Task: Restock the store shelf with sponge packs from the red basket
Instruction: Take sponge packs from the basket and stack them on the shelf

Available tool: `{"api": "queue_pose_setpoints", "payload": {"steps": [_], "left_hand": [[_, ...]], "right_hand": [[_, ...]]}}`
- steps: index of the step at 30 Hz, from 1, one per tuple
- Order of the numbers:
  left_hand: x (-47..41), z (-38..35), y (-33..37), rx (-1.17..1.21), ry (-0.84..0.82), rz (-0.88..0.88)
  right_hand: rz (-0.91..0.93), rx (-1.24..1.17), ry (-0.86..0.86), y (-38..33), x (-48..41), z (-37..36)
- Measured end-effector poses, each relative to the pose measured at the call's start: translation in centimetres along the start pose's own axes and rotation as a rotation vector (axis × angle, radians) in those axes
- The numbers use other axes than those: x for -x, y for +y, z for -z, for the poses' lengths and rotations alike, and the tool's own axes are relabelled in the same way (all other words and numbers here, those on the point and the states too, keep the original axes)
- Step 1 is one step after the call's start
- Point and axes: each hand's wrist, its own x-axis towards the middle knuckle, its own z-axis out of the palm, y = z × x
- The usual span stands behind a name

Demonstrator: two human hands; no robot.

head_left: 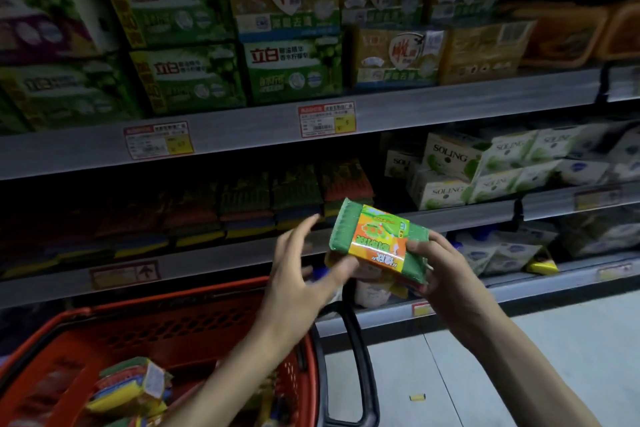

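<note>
A green sponge pack (pixel 375 239) with an orange label is held in the air in front of the middle shelf. My right hand (pixel 446 274) grips its right end, thumb on the label. My left hand (pixel 301 270) has its fingers spread; its thumb touches the pack's lower left corner. The red basket (pixel 166 329) stands at lower left, with more sponge packs (pixel 135 388) inside. A dim row of sponge packs (pixel 284 201) lines the middle shelf (pixel 221 258) behind my hands.
The top shelf (pixel 415 107) holds green and yellow boxes. White boxes (pixel 485 166) fill the shelf at right. The basket's black handle (pixel 356 357) hangs over its right rim. A light floor (pixel 519 374) lies at lower right with a small yellow scrap (pixel 417 397).
</note>
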Motion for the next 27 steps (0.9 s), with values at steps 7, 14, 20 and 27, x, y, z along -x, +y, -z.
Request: {"api": "queue_pose_setpoints", "payload": {"steps": [7,14,20,27], "left_hand": [[-1.0,-2.7,2.1,0.283,0.033,0.202],[-1.0,-6.2,3.6,0.311,-0.075,0.078],[-1.7,-8.6,3.5,0.307,-0.026,0.031],[-3.9,-10.6,3.9,0.292,0.078,0.016]], "right_hand": [[0.182,-0.262,0.171,-0.3,-0.3,0.4],[0.238,-0.289,0.28,-0.1,-0.6,0.4],[0.307,-0.224,0.308,0.4,-0.9,0.5],[0.472,0.095,0.416,0.6,-2.2,0.7]]}}
